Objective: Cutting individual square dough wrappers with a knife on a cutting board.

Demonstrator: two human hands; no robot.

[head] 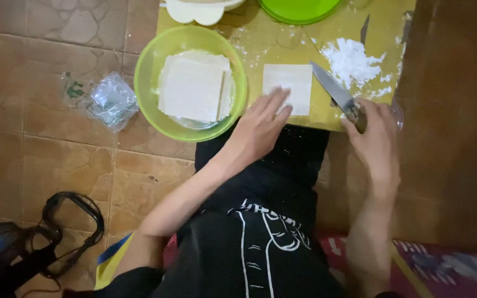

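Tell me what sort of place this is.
Probably a home floor used for food preparation. The yellow cutting board lies over brown floor tiles, with flour and a dough sheet under the left hand; the right hand grips a knife.

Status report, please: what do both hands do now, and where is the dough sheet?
Left hand flat, fingers on square dough sheet. Right hand grips knife handle, blade flat on yellow board. Flour pile beside blade; nothing blocking the sheet.
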